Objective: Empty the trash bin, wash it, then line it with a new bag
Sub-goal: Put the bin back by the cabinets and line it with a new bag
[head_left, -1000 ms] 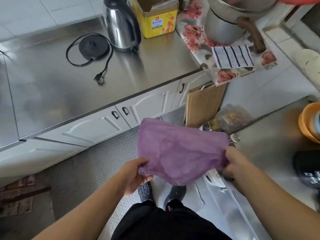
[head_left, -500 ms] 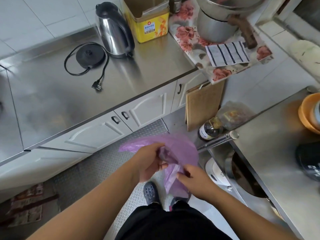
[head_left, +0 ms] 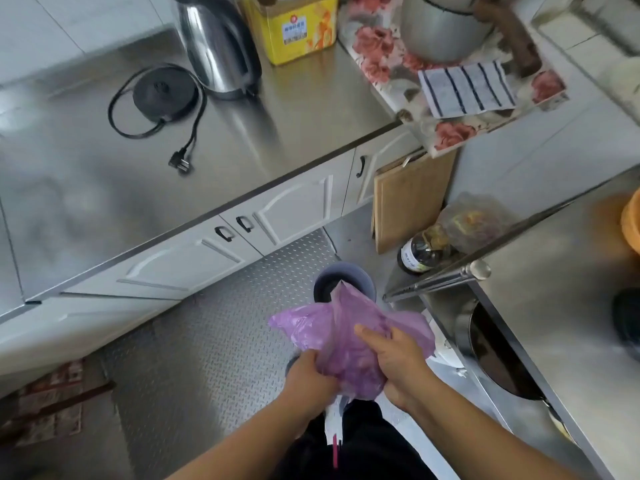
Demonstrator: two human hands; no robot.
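Both hands are on the purple trash bag [head_left: 349, 344], thin, see-through plastic, crumpled and bunched in front of the person's waist, above the checker-plate floor [head_left: 207, 341]. The left hand [head_left: 308, 379] grips its lower left edge, fingers curled into the folds. The right hand [head_left: 398, 358] clutches the right side, fingers wrapped over the film. Just beyond, the grey trash bin [head_left: 360, 275] stands upright on the floor

A shiny steel electric kettle [head_left: 221, 46] stands on the stainless-steel counter [head_left: 86, 188], just beside its round black base [head_left: 163, 95] — the black cord [head_left: 188, 140] trails forward, unplugged. Behind sits a yellow printed tin [head_left: 298, 29]. A blue-striped white cloth [head_left: 465, 89] lies on the rose-patterned mat [head_left: 377, 50]. Wooden chopping boards [head_left: 408, 199] lean against the white cabinet doors [head_left: 294, 206] — a dark glass bottle [head_left: 417, 254] stands nearby.
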